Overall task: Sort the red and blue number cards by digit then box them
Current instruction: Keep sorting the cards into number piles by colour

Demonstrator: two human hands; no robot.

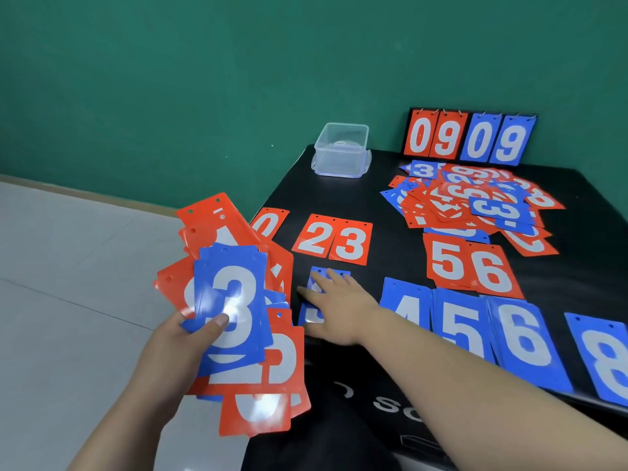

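Your left hand (176,338) grips a fan of red and blue plastic cards (238,317), your right hand (334,304) lies flat on a blue card (312,317); upper-right heap (475,202) unsorted, clear plastic box (341,149) unfilled.

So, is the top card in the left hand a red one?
No, the left hand grips a fan of cards with a blue 3 on top.

A person's left hand (170,348) gripped a fan (238,385) of red and blue cards, a blue 3 (234,300) on top, thumb across its face. The right hand (336,307) lay flat on a blue card (317,277) on the black table (390,205). Around it lay a red 0 (268,224), 2 (317,236), 3 (350,243), 5 (447,260) and 6 (492,271), and blue piles of 4 (407,307), 5 (458,324), 6 (523,338) and 8 (605,358). A mixed heap (469,202) sat behind them, near a clear box (341,149) and a scoreboard (469,137) that read 09 09.
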